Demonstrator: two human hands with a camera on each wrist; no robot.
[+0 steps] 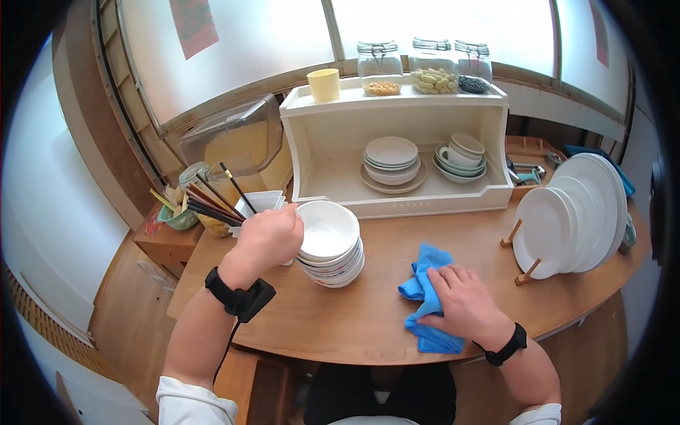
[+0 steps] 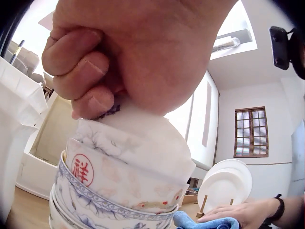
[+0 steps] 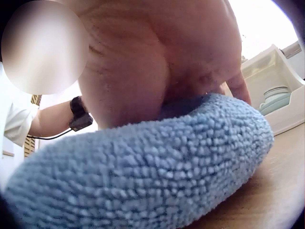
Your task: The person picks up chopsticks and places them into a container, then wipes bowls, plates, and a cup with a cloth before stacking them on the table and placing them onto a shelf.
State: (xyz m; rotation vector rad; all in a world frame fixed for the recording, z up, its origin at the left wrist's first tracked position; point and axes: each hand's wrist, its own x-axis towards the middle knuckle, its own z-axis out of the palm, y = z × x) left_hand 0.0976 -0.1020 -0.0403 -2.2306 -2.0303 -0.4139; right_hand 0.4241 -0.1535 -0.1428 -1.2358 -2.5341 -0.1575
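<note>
My left hand grips the left rim of the top white bowl, which tilts on a stack of bowls. In the left wrist view the fingers of that hand curl at the rim, above patterned bowls, one with a red character. On the table's right half, my right hand rests on a crumpled blue cloth, fingers extended over it. The right wrist view has the thick cloth beneath the palm; the fingertips are mostly hidden there.
A cream shelf holding dishes and cups stands behind, with glass jars and a yellow cup on top. White plates stand in a wooden rack at the right. Chopsticks and a white container are beyond my left hand.
</note>
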